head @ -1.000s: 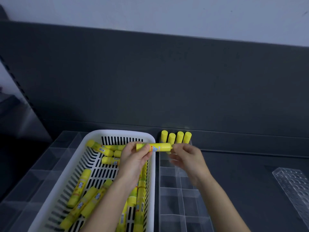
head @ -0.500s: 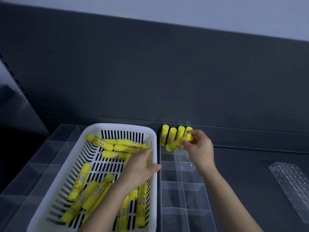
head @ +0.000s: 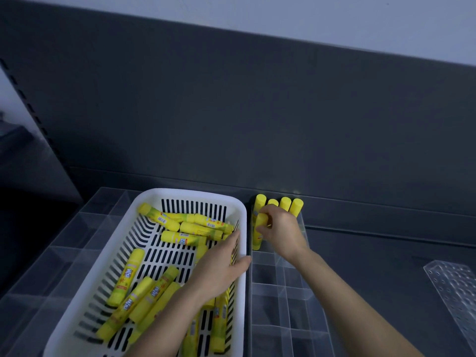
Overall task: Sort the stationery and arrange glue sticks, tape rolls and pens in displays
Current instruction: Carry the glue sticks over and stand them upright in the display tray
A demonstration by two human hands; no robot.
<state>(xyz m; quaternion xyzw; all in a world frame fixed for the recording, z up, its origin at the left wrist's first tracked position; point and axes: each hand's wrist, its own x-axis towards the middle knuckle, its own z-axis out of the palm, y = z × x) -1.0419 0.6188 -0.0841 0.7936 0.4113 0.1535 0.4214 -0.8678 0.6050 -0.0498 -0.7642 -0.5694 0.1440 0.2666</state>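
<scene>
A yellow cylindrical glue stick (head: 257,239) is being gripped by the right hand (head: 282,229), with fingers and thumb curled round its smooth barrel. It is being held upright, slightly tilted, in a left compartment of the clear divided organiser (head: 283,292), just to the near side of a far row of four standing glue sticks (head: 285,202) whose rounded caps are being shown side by side against the organiser's far wall. The left hand (head: 221,269) is being laid, fingers straight and gripping nothing, over the loose glue sticks (head: 128,276) that are being carried, lying in all directions, in the white plastic basket (head: 180,194). The basket is a rounded rectangular tub with slotted floor and walls, and the thumb is being rested at its right rim. The basket is being borne by a second clear compartment tray (head: 77,228) at the left, just beside the organiser. A clear, dimpled plastic panel (head: 454,287) is being left flat at the right, well apart, on the dark matte shelf (head: 373,253), which is being backed by a plain dark grey panel (head: 231,112).
</scene>
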